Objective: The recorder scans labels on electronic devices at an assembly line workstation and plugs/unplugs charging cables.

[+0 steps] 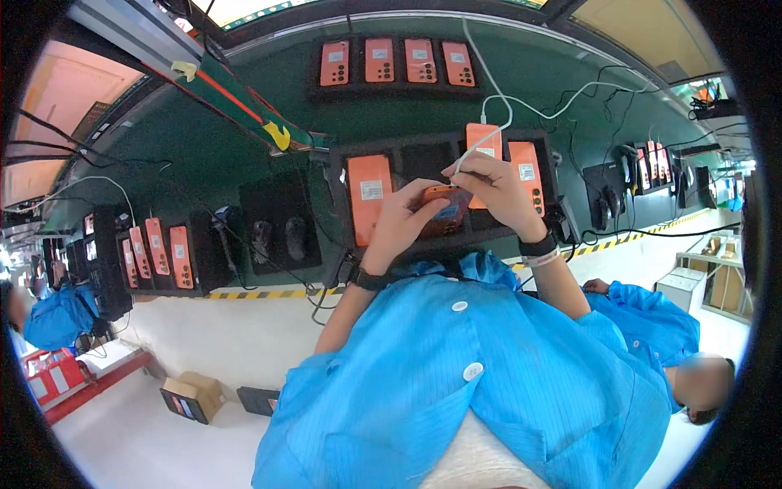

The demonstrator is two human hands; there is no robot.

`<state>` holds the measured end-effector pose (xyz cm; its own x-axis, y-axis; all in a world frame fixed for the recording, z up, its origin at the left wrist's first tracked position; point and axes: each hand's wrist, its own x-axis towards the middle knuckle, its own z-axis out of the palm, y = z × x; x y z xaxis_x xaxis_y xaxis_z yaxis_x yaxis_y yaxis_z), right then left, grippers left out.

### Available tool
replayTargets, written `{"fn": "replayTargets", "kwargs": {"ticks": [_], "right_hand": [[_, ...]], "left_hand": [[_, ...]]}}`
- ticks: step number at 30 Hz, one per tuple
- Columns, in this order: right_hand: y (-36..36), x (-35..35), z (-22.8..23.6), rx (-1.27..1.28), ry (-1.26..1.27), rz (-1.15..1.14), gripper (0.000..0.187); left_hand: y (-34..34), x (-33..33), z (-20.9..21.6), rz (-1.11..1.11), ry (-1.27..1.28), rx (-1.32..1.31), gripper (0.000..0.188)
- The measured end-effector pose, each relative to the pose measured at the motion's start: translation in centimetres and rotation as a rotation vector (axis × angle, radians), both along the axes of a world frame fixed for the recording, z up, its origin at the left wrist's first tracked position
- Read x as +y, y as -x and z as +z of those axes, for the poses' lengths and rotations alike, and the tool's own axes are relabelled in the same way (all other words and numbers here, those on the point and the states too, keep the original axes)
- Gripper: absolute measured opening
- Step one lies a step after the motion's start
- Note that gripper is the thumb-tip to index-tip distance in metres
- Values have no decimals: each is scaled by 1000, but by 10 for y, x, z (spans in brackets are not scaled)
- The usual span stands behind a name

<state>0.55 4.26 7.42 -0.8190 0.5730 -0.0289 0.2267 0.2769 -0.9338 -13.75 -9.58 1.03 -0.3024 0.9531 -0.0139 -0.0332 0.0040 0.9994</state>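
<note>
My left hand [401, 226] is closed round an orange smartphone [438, 193], held tilted above a black foam tray [423, 156]. With pinched fingers my right hand [498, 189] grips the end of a white charging cable [476, 147] at the phone's upper edge. The plug is hidden by the fingers, so I cannot tell whether it sits in the port. One orange phone [371, 196] lies in the tray left of my hands. Behind my right hand, another phone [482, 137] has a white cable at its top end. A further phone [526, 171] lies at the tray's right.
A far tray [358, 90] holds several orange phones on the green bench [277, 98]. More phones stand in a tray [199, 236] at left, beside black handheld devices [261, 236]. Loose cables cross the bench. A co-worker in blue [652, 322] is at right.
</note>
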Motion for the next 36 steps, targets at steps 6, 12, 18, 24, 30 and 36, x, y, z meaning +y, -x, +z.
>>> {"fn": "replayTargets", "kwargs": {"ticks": [6,12,18,24,30,36], "right_hand": [[3,-3,-7,63,-20,18,17],[3,1,-38,166,-171,-64,20],[-69,73,-90,-109,-610,-559,39],[-173,100,-140,-650,-297,-737,48],[-174,97,-133,-693,-507,-742,39],[-187,121,-37,-488,-717,-589,35]], "left_hand": [[1,0,4,12,7,26,28],[6,12,-22,40,-72,37,28],[73,73,-61,314,-24,598,45],[81,7,-69,642,229,1058,61],[61,-52,-43,475,748,645,45],[79,-62,23,609,411,635,44]]}}
